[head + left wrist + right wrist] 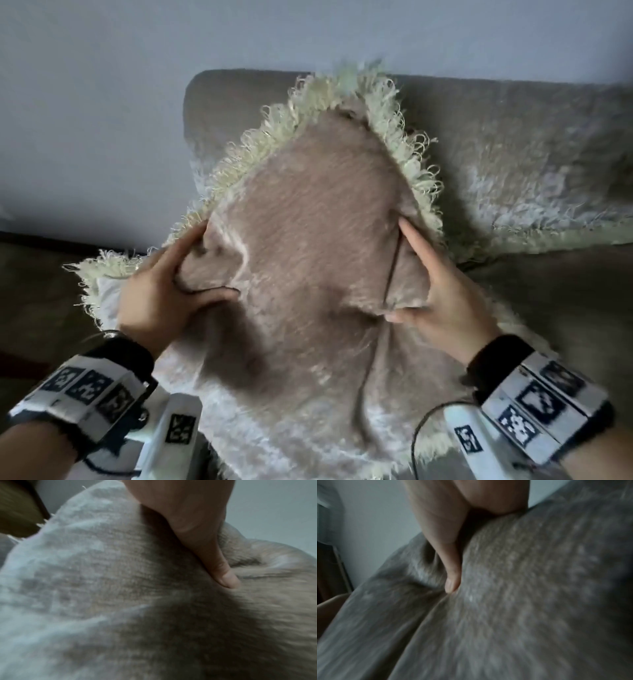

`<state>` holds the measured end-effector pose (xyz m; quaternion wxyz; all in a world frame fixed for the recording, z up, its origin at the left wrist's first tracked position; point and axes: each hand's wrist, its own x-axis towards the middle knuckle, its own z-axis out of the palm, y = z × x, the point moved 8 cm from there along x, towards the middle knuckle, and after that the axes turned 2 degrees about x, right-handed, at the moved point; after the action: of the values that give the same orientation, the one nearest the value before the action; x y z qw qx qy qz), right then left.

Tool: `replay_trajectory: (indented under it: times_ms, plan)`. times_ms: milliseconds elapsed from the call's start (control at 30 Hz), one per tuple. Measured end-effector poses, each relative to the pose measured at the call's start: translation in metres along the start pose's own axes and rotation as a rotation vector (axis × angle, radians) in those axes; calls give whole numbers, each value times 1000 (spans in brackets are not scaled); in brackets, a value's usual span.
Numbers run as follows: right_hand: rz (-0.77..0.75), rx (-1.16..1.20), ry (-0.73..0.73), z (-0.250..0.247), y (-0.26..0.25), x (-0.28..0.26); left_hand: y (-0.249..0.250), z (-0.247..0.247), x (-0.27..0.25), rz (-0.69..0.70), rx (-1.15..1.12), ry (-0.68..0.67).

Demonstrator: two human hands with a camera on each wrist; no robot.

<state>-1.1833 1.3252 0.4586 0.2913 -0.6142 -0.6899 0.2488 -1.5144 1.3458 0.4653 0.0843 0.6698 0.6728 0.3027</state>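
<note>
A beige fuzzy cushion (318,219) with a pale cream fringe is held up in front of me, one corner pointing up. My left hand (161,291) grips its left side, thumb pressed into the fabric and fingers behind the edge. On the opposite side my right hand (442,291) grips it the same way. The left wrist view shows the left thumb (221,574) dug into the cushion (120,588). In the right wrist view the right thumb (452,582) presses into a fold of the cushion (522,588).
A grey-brown sofa (513,113) stands behind, against a pale wall (102,102). A second fringed fuzzy cushion (548,192) leans on its backrest at the right. The sofa seat (565,291) lies below it.
</note>
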Motion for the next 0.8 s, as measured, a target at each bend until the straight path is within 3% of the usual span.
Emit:
replay_trajectory:
  times_ms: [100, 200, 300, 400, 667, 800]
  plan:
    - [6, -261, -28, -11, -18, 37, -26, -1, -5, -85, 75, -33]
    - [51, -302, -127, 10, -8, 48, -41, 8, -14, -147, 243, -83]
    - [64, -482, -254, 51, 14, 38, -38, 29, -27, -28, 389, -159]
    - [96, -617, -211, 71, 24, 35, -47, 54, -31, -11, 451, -230]
    - [160, -639, -137, 81, 23, 38, -49, 75, -17, -96, 554, -401]
    - [152, -520, -170, 60, 19, 27, -27, 48, -22, -7, 554, -313]
